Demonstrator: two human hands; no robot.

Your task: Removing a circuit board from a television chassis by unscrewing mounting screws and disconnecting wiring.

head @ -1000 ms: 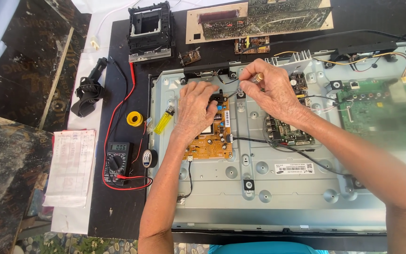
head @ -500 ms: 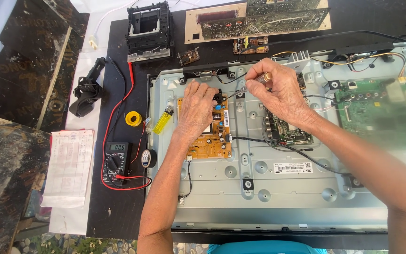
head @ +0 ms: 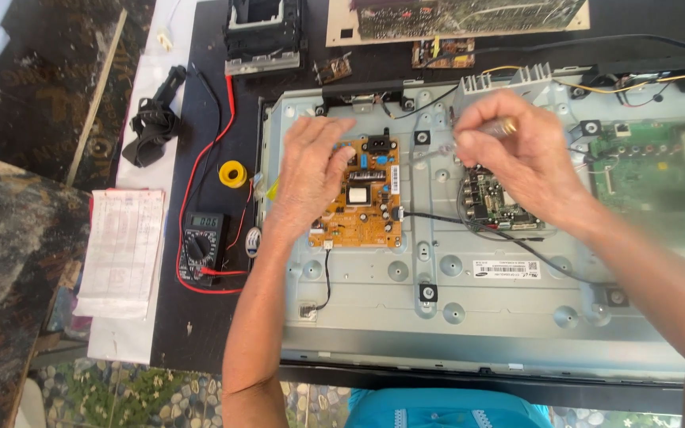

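Note:
My left hand (head: 311, 170) lies flat, fingers loosely apart, over the left edge of an orange circuit board (head: 370, 202) mounted on the grey metal back panel of a flat screen (head: 477, 317). It holds nothing that I can see. My right hand (head: 517, 158) hovers to the right of that board, above a small dark board (head: 501, 204). Its fingers pinch a thin tool with a brass-coloured end (head: 507, 125), and the blurred shaft points left toward the orange board. A black wire (head: 445, 218) runs between the two boards.
A green main board (head: 652, 178) sits at the panel's right and a finned heat sink (head: 505, 79) at its top. Left of the panel lie a multimeter with red leads (head: 202, 247), a yellow solder roll (head: 233, 173), a printed sheet (head: 120, 250), a black strap (head: 152, 123) and a black mechanism (head: 263, 36).
Both hands have drawn apart from the top of the orange board: the left slid slightly left, the right moved right with its tool. The board's upper part is now uncovered.

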